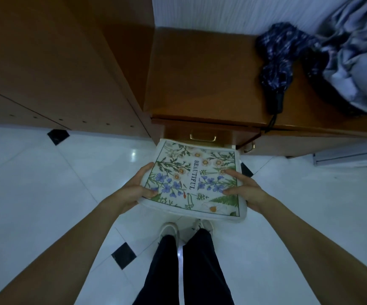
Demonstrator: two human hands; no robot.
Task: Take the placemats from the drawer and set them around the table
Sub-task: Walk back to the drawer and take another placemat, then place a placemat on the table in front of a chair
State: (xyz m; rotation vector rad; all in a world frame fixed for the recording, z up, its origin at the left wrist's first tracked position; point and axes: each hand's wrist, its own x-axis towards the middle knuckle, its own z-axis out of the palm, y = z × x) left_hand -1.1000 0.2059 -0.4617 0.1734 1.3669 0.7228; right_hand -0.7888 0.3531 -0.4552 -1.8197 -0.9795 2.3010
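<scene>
We hold the floral placemats just in front of the drawer, left hand and right hand gripping opposite edges; the table is unseen, so laying them remains.

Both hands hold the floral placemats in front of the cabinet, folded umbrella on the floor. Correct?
Not quite. Both hands, left and right, hold the placemats, but the head view shows the umbrella lying on top of the cabinet, not on the floor.
</scene>
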